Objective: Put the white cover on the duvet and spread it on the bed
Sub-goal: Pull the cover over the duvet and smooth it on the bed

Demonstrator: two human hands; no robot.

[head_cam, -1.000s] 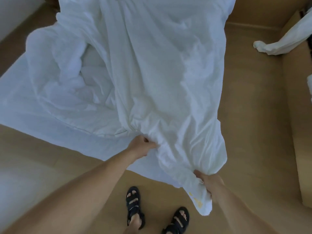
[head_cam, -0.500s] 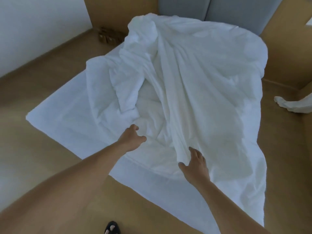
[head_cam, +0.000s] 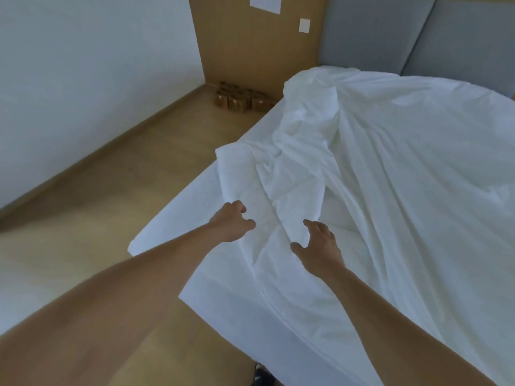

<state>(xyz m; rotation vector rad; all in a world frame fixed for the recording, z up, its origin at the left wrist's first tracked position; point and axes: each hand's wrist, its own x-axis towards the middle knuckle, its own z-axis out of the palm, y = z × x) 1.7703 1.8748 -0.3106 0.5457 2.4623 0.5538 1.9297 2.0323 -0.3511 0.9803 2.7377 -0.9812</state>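
We have let go of the hem held a second ago and reached forward. Our left hand [head_cam: 232, 221] and right hand [head_cam: 317, 242] hover just over the cover [head_cam: 404, 168], fingers loosely curled or spread, gripping nothing. The cover, with the duvet apparently inside, lies on the bed [head_cam: 172, 227], smooth at right and bunched in a ridge [head_cam: 295, 162] at left. We judge this to be the spreading step. Next we should catch that ridge and draw it leftward.

Soft dim daylight, slight overall blur, wide-angle edge distortion
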